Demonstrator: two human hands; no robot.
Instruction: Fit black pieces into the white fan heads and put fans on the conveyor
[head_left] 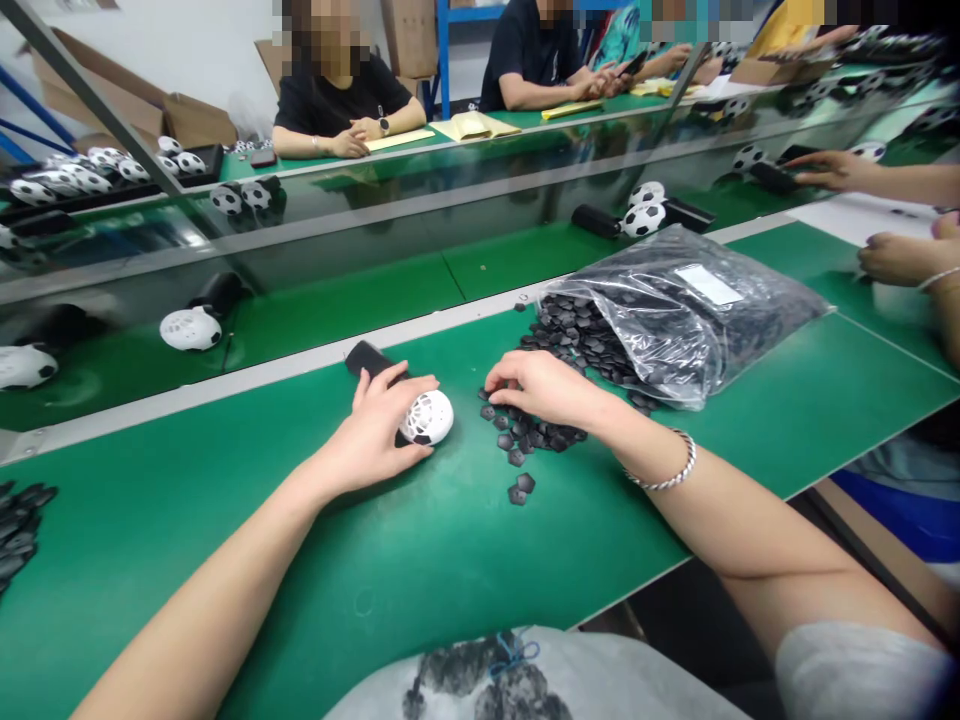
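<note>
My left hand is wrapped around a white toy soccer ball with open cutouts and black patches. A black cylinder sticks out behind the ball, partly covered by my fingers. My right hand is bent over loose black pentagon pieces, thumb and fingers drawn together at the pile's left edge. What lies between those fingertips is hidden. Behind the right hand, more of these pieces spill from a clear plastic bag with a white label.
Beyond the metal edge, a lower green channel carries soccer balls with black cylinders, such as one ball at left. Dark pieces are heaped at far left. Another person's hands work at right. Several people sit across the line.
</note>
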